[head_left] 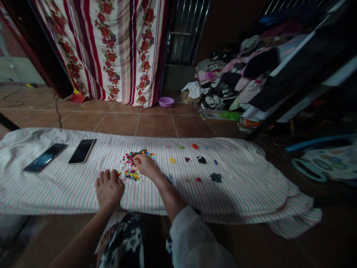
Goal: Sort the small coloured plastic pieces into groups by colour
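A loose pile of small multicoloured pieces (134, 174) lies on the striped cloth (83, 186). Over the pile's right part is my right hand (145, 165), its fingers bent down and together among the pieces; whatever they pinch is too small to make out. My left hand (109, 187) rests flat on the cloth at the pile's left edge, fingers apart. To the right lie small groups sorted by colour: yellow (172, 160), orange (194, 146), black (201, 160), dark grey (215, 177), red (198, 179) and several others.
Two phones (46, 158) (82, 151) lie on the cloth at the left. Beyond the cloth are a tiled floor, a floral curtain (111, 52), a purple basin (166, 102) and a heap of clothes (234, 70).
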Demonstrator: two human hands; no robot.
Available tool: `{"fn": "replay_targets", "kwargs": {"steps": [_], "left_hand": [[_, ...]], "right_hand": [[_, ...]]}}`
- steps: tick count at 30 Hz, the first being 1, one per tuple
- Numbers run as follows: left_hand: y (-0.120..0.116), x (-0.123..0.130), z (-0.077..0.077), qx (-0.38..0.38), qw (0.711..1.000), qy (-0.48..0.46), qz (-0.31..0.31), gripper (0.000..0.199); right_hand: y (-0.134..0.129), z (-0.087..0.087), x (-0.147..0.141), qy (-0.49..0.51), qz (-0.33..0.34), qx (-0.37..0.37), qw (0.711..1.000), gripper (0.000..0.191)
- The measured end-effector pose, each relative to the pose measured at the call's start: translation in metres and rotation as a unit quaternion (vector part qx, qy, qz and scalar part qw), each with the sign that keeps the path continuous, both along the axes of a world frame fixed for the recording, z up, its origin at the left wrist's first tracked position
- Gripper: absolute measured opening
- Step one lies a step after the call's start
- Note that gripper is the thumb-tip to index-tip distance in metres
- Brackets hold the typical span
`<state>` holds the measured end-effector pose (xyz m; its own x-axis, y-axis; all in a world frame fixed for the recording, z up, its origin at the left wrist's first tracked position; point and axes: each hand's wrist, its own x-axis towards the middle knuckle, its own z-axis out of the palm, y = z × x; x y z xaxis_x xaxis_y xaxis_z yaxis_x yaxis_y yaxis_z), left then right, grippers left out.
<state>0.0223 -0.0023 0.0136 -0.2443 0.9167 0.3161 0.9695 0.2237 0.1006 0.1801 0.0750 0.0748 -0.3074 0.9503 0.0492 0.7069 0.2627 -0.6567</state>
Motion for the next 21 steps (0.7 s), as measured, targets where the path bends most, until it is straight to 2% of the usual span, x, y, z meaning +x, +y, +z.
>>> {"fn": "replay_targets", "kwargs": {"steps": [8,13,18,21], "left_hand": [[-0.001,0.002,0.008,-0.02,1.0,0.002,-0.005,0.038],[-0.002,0.004,0.012,-0.034,0.999,-0.001,-0.001,0.038],[-0.002,0.003,0.012,-0.038,0.999,-0.002,0.001,0.037],[-0.002,0.002,0.012,-0.042,0.999,0.005,-0.001,0.037]], "right_hand": [[0.005,0.001,0.036,0.035,-0.06,-0.013,0.997,0.027],[0.007,0.001,0.075,0.03,-0.108,-0.007,0.994,0.027],[0.003,0.002,0.118,-0.026,-0.199,-0.01,0.979,0.03],[-0.002,0.002,0.144,-0.044,-0.232,-0.029,0.971,0.032]]}}
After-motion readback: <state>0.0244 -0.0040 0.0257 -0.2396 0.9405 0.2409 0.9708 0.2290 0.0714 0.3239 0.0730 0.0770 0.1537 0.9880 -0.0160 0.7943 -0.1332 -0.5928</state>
